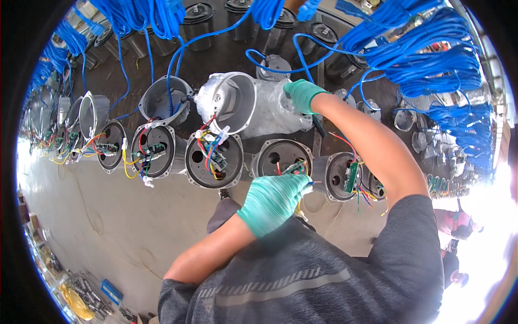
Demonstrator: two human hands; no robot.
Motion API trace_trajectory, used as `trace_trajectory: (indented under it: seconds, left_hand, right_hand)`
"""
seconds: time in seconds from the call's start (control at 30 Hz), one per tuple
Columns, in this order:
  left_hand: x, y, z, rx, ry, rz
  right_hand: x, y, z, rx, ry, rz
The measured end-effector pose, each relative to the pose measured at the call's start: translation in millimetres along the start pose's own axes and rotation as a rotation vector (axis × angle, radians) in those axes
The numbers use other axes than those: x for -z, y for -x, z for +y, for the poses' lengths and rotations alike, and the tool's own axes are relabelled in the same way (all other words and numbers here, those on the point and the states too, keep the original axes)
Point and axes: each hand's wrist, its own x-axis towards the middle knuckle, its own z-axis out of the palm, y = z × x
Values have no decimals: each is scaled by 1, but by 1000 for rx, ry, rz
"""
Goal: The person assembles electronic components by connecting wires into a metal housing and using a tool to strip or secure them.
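Observation:
My left hand (275,202), in a green glove, is closed in a pinch on thin wires (309,184) at the near side of a round, dark motor housing (268,156). A green circuit board (295,168) sits in that housing, partly behind my fingers. Farther off, my right hand (305,97), gloved the same way, is at the open end of a clear plastic bag (270,110). Its fingers look curled in, but their tips and anything in them are hidden. A silver metal housing (229,102) stands against the bag's left end.
More dark housings (213,161) with boards and coloured wires run in a row along the near table edge. Open silver housings (164,102) stand behind them. Coiled blue cables (421,54) hang across the far side, near black canisters (198,24). Other people (456,224) are at far right.

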Motion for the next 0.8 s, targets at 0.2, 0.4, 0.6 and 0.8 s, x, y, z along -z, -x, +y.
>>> trace_trajectory:
  seconds: [0.2,0.4,0.6,0.8]
  left_hand:
    - [-3,-2,0,11,14,-11]
    - [-6,-4,-1,89,63,-33]
    - [-11,0,-7,100,125,-2]
    - [-6,-2,-4,116,150,-41]
  right_hand:
    - [64,147,-46,-27,-500,236]
    - [16,243,-82,0,-927,516]
    - [-29,264,-112,-94,-934,748]
    - [-47,252,-128,-287,-1394,668]
